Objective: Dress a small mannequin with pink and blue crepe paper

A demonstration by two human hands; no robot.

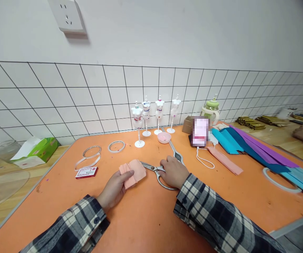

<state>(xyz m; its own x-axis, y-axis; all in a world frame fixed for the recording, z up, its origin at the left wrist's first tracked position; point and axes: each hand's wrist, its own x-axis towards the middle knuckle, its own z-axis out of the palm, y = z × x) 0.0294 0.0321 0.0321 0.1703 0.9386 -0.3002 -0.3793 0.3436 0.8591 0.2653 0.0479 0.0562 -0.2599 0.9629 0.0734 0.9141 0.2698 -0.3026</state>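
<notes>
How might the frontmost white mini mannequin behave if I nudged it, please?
The mannequin would probably tip easily, its torso sitting high on a thin stem. Pushed low, its flat round base might slide instead. It is perhaps light, as the white body looks plastic.

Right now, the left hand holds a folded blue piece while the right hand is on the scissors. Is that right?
Not quite: the folded piece in the left hand is pale pink, not blue, as the head view shows. The right hand is on the scissors.
</notes>
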